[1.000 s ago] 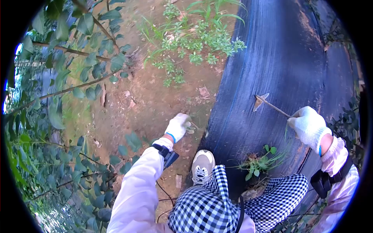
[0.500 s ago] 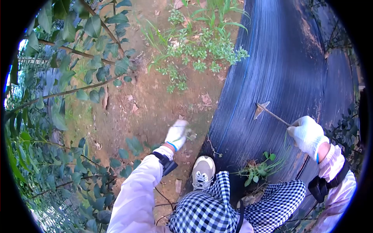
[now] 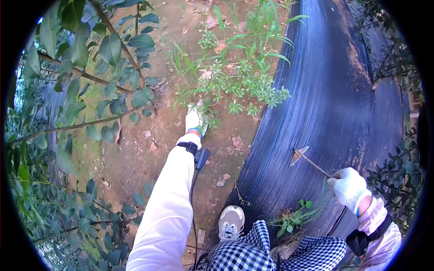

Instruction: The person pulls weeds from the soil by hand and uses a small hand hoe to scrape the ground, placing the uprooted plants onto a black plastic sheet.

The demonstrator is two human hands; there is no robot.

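My left hand [image 3: 194, 118], in a white glove, is stretched forward and closed on the stems at the base of a clump of green weeds [image 3: 235, 86] growing in the bare soil. My right hand [image 3: 349, 188], also gloved, grips the thin handle of a small hand hoe [image 3: 302, 156]. The hoe's flat blade points left over the black ground cloth [image 3: 330, 99]. My shoe [image 3: 231, 222] stands at the cloth's edge. Checked trousers fill the bottom of the view.
Reddish bare soil [image 3: 153, 158] with dry leaves lies between the cloth and a leafy shrub [image 3: 86, 86] on the left. A small weed tuft [image 3: 291, 219] pokes through the cloth near my knee. More bushes [image 3: 398, 171] border the right edge.
My left arm has stretched forward from the soil near my shoe to the weed clump and closed on it. My right hand with the hoe has sunk lower in the view.
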